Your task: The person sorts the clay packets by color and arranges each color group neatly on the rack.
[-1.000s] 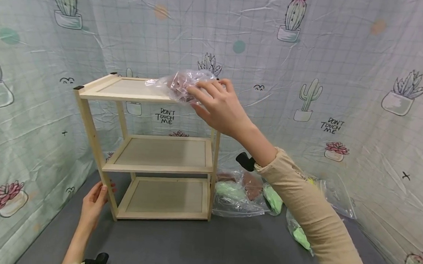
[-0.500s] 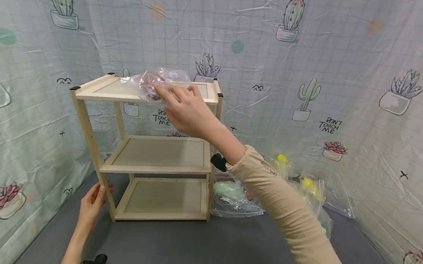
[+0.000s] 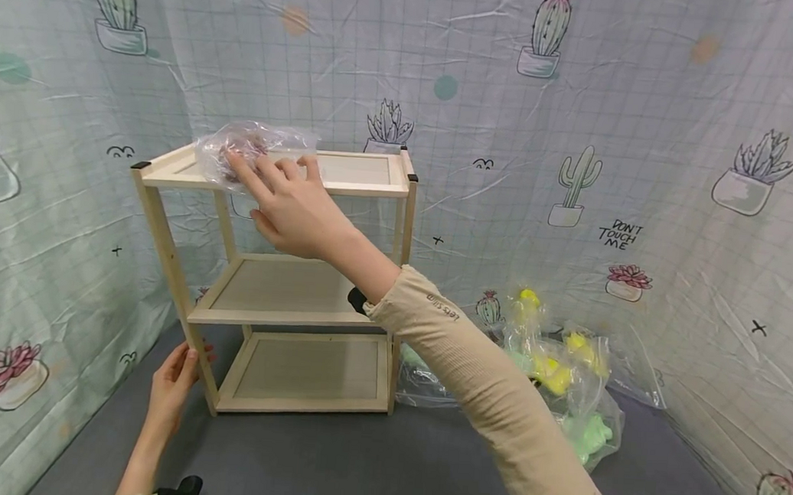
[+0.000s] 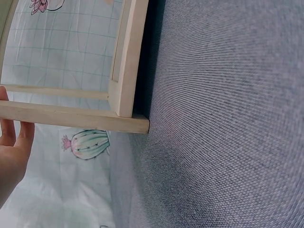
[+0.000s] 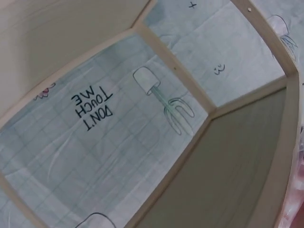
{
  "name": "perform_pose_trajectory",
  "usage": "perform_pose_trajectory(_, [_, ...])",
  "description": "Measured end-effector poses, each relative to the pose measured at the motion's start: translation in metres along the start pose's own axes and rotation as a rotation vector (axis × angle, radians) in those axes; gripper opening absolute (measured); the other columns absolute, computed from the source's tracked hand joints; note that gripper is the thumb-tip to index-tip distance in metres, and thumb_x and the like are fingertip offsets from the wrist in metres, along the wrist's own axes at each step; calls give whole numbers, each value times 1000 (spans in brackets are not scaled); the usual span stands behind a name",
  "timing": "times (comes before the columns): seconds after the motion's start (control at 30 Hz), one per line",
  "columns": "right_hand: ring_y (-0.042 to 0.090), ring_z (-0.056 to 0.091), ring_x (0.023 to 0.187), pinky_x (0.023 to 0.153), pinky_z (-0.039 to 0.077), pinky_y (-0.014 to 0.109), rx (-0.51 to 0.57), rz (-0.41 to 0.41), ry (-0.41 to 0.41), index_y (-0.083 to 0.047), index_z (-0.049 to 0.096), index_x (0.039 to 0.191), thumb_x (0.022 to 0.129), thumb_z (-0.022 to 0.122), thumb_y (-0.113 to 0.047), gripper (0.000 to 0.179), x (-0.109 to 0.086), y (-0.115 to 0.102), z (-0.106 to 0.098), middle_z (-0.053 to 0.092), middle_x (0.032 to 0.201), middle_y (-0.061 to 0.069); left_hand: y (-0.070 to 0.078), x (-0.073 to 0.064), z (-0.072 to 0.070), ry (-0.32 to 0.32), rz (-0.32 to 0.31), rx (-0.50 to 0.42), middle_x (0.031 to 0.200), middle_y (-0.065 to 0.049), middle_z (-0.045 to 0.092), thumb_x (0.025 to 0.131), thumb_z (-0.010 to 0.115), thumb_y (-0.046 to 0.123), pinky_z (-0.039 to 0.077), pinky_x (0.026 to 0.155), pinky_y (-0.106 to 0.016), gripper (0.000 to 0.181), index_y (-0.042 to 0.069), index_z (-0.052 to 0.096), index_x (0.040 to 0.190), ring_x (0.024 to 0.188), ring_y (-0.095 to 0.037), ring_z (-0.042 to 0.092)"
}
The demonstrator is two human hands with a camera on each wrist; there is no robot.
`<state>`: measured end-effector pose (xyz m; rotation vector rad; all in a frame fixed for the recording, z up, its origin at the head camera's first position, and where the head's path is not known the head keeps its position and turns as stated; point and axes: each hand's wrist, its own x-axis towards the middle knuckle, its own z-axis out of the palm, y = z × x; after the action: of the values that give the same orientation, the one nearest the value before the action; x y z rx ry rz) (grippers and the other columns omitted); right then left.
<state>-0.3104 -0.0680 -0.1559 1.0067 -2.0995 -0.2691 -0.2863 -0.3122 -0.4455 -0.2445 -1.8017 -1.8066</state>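
Note:
A three-tier wooden shelf (image 3: 345, 189) with black-capped posts stands on the dark grey surface. My right hand (image 3: 296, 208) holds a clear plastic bag (image 3: 252, 141) at the left part of the top tier. Something brownish-pink shows through the crumpled film; its kind is unclear. In the right wrist view only a sliver of the bag (image 5: 297, 190) shows beyond the frame of the shelf. Low on the left, my left hand (image 3: 171, 385) grips the shelf's front left post (image 4: 71, 118), thumb on one side and fingers on the other.
Right of the shelf lie several clear bags with yellow pieces (image 3: 553, 375) and light green pieces (image 3: 592, 437). One more bag (image 3: 422, 380) sits against the shelf's right side, partly behind my sleeve. A cactus-print curtain (image 3: 454, 21) encloses the back and sides.
My right hand has moved left along the top tier with the bag, from its right end to its left. My left hand has stayed on the post.

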Motion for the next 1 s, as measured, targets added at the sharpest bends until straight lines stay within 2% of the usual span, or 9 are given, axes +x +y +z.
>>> perform_pose_trajectory(0.07, [18, 38, 120, 101, 22, 45, -40, 4, -25, -16, 9, 145, 92, 32, -38, 61, 4, -5, 1, 34, 139, 0, 1, -2, 1, 7, -2, 2, 97, 15, 64, 95, 39, 8, 46, 71, -10, 28, 3, 49, 121, 85, 4, 62])
perform_pose_trajectory(0.2, [19, 32, 127, 103, 20, 46, -85, 11, -63, -16, 3, 145, 92, 30, -40, 63, 10, -13, 2, 27, 144, 1, 3, -5, 4, 17, -6, 10, 96, 16, 64, 95, 40, 10, 46, 71, -10, 30, -2, 48, 121, 85, 4, 62])
perform_pose_trajectory(0.37, [20, 30, 130, 104, 18, 47, -99, 12, -76, -15, 3, 145, 92, 30, -38, 64, 16, -21, 2, 28, 144, 2, 5, -10, 6, 26, -13, 11, 95, 16, 63, 95, 41, 12, 46, 71, -10, 27, 6, 51, 119, 85, 4, 61])
perform_pose_trajectory(0.57, [18, 26, 132, 105, 15, 49, -94, 25, -110, -16, -1, 145, 92, 29, -35, 64, 19, -29, -4, 27, 144, 2, 6, -14, 4, 37, -1, -5, 96, 14, 64, 95, 40, 9, 46, 71, -11, 34, -9, 43, 123, 85, 3, 62])
perform_pose_trajectory(0.67, [19, 21, 135, 108, 13, 49, -95, 35, -125, -18, -4, 144, 92, 32, -39, 67, 16, -30, -6, 20, 148, 3, 6, -15, 3, 42, 0, -11, 95, 14, 64, 95, 39, 9, 46, 71, -11, 34, -10, 42, 123, 85, 2, 62])
perform_pose_trajectory(0.8, [21, 14, 138, 109, 12, 49, -106, 28, -95, -21, -1, 145, 91, 36, -45, 69, 6, -28, -6, 10, 150, 7, 7, -16, 4, 44, -5, -6, 95, 15, 64, 95, 40, 12, 46, 71, -11, 37, -11, 41, 124, 84, 3, 61])
perform_pose_trajectory(1.0, [22, 6, 140, 108, 10, 51, -114, -9, -27, -23, 6, 145, 92, 33, -36, 61, -13, -20, -5, 8, 151, 5, 9, -16, 6, 49, -13, 25, 95, 16, 64, 95, 41, 12, 46, 71, -10, 39, -12, 39, 125, 84, 4, 61])
